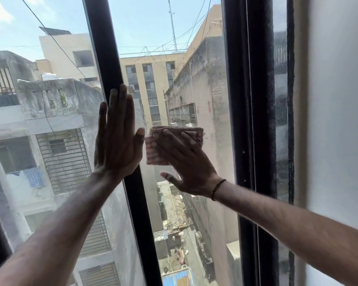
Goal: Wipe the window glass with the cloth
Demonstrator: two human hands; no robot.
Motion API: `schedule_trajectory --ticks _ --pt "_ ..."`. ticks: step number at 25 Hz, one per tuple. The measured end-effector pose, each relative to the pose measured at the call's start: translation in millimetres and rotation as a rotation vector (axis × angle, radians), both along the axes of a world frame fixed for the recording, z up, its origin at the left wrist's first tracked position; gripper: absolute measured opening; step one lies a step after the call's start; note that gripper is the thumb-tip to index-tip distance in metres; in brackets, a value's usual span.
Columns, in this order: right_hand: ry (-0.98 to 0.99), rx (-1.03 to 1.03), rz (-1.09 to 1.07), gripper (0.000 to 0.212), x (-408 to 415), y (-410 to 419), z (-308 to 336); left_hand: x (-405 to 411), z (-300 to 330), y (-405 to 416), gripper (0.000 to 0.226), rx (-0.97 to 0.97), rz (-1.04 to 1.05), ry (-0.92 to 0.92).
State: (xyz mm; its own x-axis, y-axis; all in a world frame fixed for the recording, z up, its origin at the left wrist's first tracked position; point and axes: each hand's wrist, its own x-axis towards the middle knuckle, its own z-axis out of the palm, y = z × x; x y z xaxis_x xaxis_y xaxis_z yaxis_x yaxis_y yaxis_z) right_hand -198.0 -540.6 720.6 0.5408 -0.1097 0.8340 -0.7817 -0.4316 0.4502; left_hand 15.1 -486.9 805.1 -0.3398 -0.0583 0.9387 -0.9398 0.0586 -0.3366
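A folded pinkish-brown cloth (153, 150) lies flat against the middle window glass (159, 69), at about mid-height. My right hand (184, 168) presses on the cloth with its fingers spread, covering most of it. A dark thread band circles that wrist. My left hand (117, 137) rests flat and open, fingers pointing up, over the black centre bar (108, 58) and the edge of the left pane. Its thumb nearly touches the cloth's left edge.
A thick black frame (250, 100) borders the glass on the right, with a narrow dusty pane (280, 120) and a white wall (335, 120) beyond it. Grey and beige buildings and a street far below show through the glass.
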Motion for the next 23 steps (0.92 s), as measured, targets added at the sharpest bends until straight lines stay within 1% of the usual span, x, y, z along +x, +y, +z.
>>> schedule_trajectory --ticks 1,2,3,4,6,8,9,10,12,13,14,15,16,18,19,20,21,22,23 --pt "0.110 -0.032 -0.009 0.080 -15 1 -11 0 -1 1 0.073 0.002 -0.001 0.000" --pt "0.178 -0.052 0.003 0.075 -35 1 -19 -1 -1 1 0.073 0.001 -0.001 0.003" --pt "0.195 -0.063 0.036 0.067 -54 0 -23 -2 -1 1 0.073 0.003 -0.001 0.008" --pt "0.164 -0.066 0.079 0.059 -68 -2 -23 -3 -2 1 0.074 0.004 -0.001 0.013" --pt "0.004 -0.055 0.166 0.049 -71 -9 -9 -2 -2 -1 0.074 0.002 0.005 0.020" --pt "-0.159 -0.032 0.221 0.047 -45 -13 11 0 -1 -2 0.073 0.009 0.020 0.015" --pt "-0.178 -0.026 0.237 0.047 -28 -12 19 -1 -1 0 0.073 0.014 0.039 0.012" --pt "-0.130 -0.025 0.238 0.047 -18 -8 21 -3 1 2 0.073 0.024 0.058 0.012" --pt "0.075 -0.004 0.224 0.046 -19 3 7 -9 3 11 0.073 0.071 0.112 0.038" --pt "0.173 0.029 0.219 0.045 -28 12 -2 -13 4 17 0.073 0.107 0.141 0.061" --pt "0.223 0.089 0.220 0.044 -38 23 -13 -17 2 26 0.074 0.155 0.157 0.089" --pt "0.209 0.177 0.237 0.043 -45 35 -25 -20 -7 37 0.075 0.202 0.152 0.110" --pt "0.123 0.292 0.268 0.041 -49 47 -37 -23 -24 47 0.074 0.232 0.113 0.130" --pt "-0.209 0.601 0.358 0.036 -51 71 -62 -32 -83 70 0.069 0.243 -0.039 0.230" --pt "-0.401 0.814 0.419 0.033 -48 82 -77 -38 -124 87 0.064 0.262 -0.120 0.352" --pt "-0.606 1.060 0.495 0.030 -44 92 -88 -47 -162 102 0.059 0.317 -0.208 0.521" --pt "-0.793 1.342 0.584 0.029 -37 103 -102 -56 -199 120 0.056 0.432 -0.305 0.742" --pt "-0.944 1.623 0.663 0.030 -27 115 -121 -63 -233 139 0.057 0.583 -0.421 1.009" --pt "-1.043 1.841 0.718 0.027 -16 126 -141 -67 -261 155 0.061 0.740 -0.547 1.274"
